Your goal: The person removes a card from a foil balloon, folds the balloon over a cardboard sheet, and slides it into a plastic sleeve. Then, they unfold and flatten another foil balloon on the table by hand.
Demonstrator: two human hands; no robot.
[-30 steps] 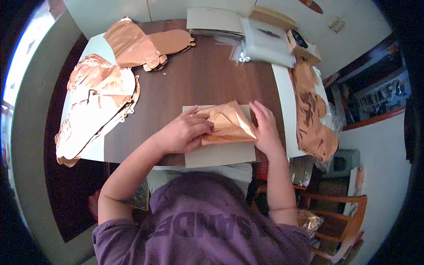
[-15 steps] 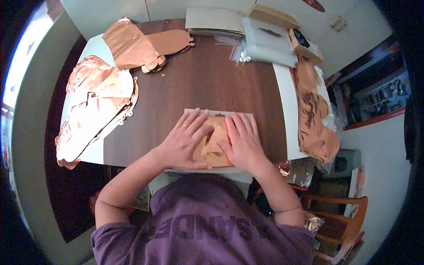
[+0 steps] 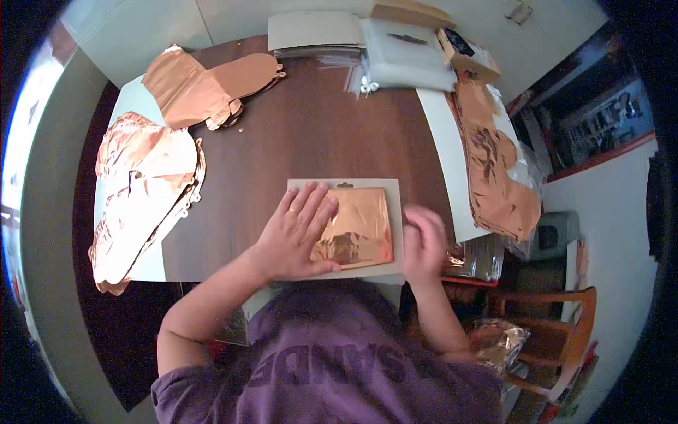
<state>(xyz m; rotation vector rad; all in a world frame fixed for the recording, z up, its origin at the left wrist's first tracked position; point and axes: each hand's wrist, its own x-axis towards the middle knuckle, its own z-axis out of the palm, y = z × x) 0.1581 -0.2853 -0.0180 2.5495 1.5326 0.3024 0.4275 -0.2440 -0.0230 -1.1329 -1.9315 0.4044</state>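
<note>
Folded foil [image 3: 360, 222] flat on a card [image 3: 374, 183], at the near edge of the desk [image 3: 296, 141]. Shines in a copper color and looks almost square. In the card, a small dark slot [image 3: 344, 185], just past the foil's far edge. Left hand [image 3: 291, 237] on the left side of the foil and card, fingers spread and flat, gripping nothing. Right hand [image 3: 424, 247] just beside the card's right edge, fingers bent in and blurry; cannot tell if gripping anything. Farther out on the left, a very bright pile [image 3: 145, 184], with a copper pile [image 3: 187, 92] behind. On the right side, a wrinkly pile [image 3: 498, 177]. Along the back, gray boards [image 3: 314, 30], clear bags [image 3: 409, 67] and a box [image 3: 484, 65]. Off the desk, low on the right, a wooden chair [image 3: 587, 332].
</note>
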